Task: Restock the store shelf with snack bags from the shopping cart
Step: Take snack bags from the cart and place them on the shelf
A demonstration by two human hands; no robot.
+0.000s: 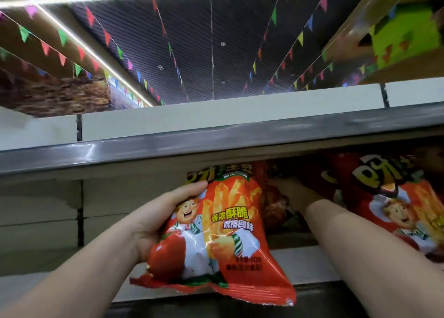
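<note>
My left hand [158,218] grips a red snack bag [223,236] with a cartoon chef and fries on its front, thumb over its upper left edge, holding it upright at the front of the white shelf [310,264]. My right hand [294,194] reaches into the shelf behind that bag, among dark bags [276,209] at the back; its fingers are hidden in shadow. Another red snack bag [396,204] of the same kind leans on the shelf to the right of my right forearm.
A grey shelf rail [216,144] of the shelf above runs across the view just over the bags. The shelf bay to the left [43,221] shows bare white back panels. Coloured pennant strings [168,46] and light strips hang from the dark ceiling.
</note>
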